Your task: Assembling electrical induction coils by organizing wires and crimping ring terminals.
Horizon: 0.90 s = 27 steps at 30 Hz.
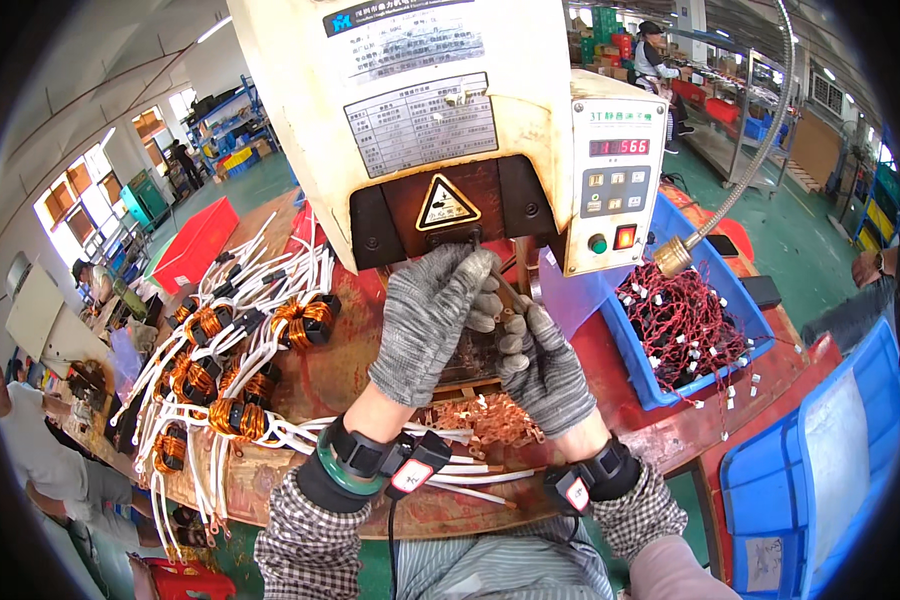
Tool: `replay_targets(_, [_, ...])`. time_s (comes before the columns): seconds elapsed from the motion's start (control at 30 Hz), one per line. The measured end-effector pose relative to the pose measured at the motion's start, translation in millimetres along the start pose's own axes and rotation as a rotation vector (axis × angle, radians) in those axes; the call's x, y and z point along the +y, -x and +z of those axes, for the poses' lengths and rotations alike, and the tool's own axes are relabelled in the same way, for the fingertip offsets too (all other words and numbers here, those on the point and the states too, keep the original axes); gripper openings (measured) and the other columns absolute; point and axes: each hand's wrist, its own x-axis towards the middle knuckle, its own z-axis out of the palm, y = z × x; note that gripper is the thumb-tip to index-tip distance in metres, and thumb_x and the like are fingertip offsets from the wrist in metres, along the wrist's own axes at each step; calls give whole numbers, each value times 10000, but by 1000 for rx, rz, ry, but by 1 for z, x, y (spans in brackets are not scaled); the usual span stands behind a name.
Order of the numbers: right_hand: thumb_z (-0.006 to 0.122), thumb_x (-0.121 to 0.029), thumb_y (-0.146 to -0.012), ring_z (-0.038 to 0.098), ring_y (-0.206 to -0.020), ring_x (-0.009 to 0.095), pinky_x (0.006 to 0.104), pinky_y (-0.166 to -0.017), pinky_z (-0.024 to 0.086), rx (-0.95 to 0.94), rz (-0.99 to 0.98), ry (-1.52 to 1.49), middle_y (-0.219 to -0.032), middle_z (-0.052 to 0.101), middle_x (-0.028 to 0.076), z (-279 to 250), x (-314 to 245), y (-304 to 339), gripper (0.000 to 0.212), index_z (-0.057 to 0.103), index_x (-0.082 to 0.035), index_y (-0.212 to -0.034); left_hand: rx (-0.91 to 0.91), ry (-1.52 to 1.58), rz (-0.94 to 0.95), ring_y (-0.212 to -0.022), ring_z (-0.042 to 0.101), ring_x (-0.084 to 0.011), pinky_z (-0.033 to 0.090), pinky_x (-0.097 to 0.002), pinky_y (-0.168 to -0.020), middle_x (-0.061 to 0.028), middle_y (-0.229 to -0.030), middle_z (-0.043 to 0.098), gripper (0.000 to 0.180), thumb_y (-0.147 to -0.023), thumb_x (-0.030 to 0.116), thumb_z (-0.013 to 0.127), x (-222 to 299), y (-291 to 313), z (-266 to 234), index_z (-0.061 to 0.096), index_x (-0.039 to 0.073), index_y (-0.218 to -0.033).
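Note:
My left hand [432, 315], in a grey knit glove, is raised to the opening under a cream press machine [300, 110]. Its fingers are pinched together right below the yellow warning triangle [448, 203]. Lower and to the right, my gloved right hand [545, 370] has thumb and fingers closed, close to the left fingertips. What either hand grips is hidden by the fingers. Beneath them a heap of small copper terminals [485, 418] lies on the worn red table [340, 385]. White leads [480, 478] run across the table's front, by my wrists.
Copper-wound coils [235, 418] with white leads pile up on the left. At right, a blue bin [642, 372] holds red wired parts [685, 325]. A control box [615, 170] and a flexible metal hose [760, 160] flank the press. Blue crates [770, 480] stand at lower right.

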Motion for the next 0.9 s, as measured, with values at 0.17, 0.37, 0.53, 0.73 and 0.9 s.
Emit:
replay_targets(0.17, [616,-184,-858,588,-614,106,216,-520,477,141,-337,779,-761,638,60,2,-32,-2,216,604,-42,-1020,-103,-82,-133,-593,601,-116,503,-219,-472,-78,-803,611,293,-909,261,530,11,-8,0,594,-9,-1002])
replay_targets(0.37, [665,-230,-829,436,-527,27,192,-470,343,96,-693,1432,-652,553,-29,8,-36,-12,196,642,-38,-863,-100,234,-173,-559,608,-132,519,-238,-458,-84,-755,616,340,-926,299,487,7,-3,10,556,-13,-1040])
replay_targets(0.53, [614,-207,-864,537,-540,77,182,-442,423,11,-388,737,-678,592,15,5,-34,-13,138,600,-75,-902,-8,292,-23,-571,620,-149,515,-239,-445,-89,-721,611,319,-942,285,455,-5,-1,22,529,-24,-963])
replay_targets(0.73, [487,-225,-934,475,-566,67,176,-462,395,-57,-347,92,-728,538,6,22,3,-11,189,541,-50,-978,-45,177,22,-556,618,-161,504,-235,-444,-91,-680,605,377,-962,320,397,-19,-7,24,528,-32,-954])
replay_targets(0.9, [474,-220,-940,427,-531,62,181,-443,358,-5,-441,197,-705,507,-12,30,5,-15,184,540,-50,-959,7,367,-19,-515,513,-48,426,-179,-443,-14,-624,565,295,-975,252,390,-9,-2,32,551,19,-893])
